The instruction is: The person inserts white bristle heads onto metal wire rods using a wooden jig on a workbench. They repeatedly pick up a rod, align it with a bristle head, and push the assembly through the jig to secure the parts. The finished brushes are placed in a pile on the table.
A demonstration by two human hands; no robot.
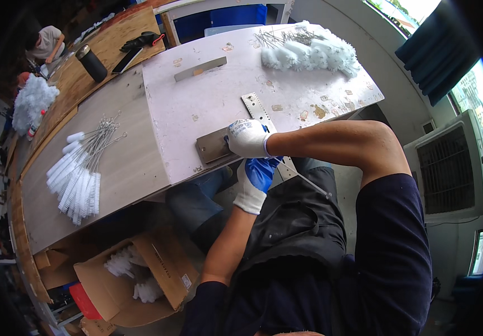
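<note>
My left hand (256, 178), in a white glove with a blue palm, is closed at the table's front edge. A thin wire handle (311, 186) with a small loop at its end sticks out of it toward the lower right; whatever is on its other end is hidden. Just above, my right hand (247, 138), gloved in white, has its fingers curled against the right end of a grey metal block (210, 148). What those fingers grip is hidden. A perforated metal strip (256, 107) runs beneath my hands and past the table edge.
White bottle brushes (79, 182) with looped wire handles lie fanned out on the left. More white fluffy brushes (308, 55) are piled at the far right. A metal bar (200, 69) lies behind the block. An open cardboard box (104, 288) stands below; a person (45, 45) sits far left.
</note>
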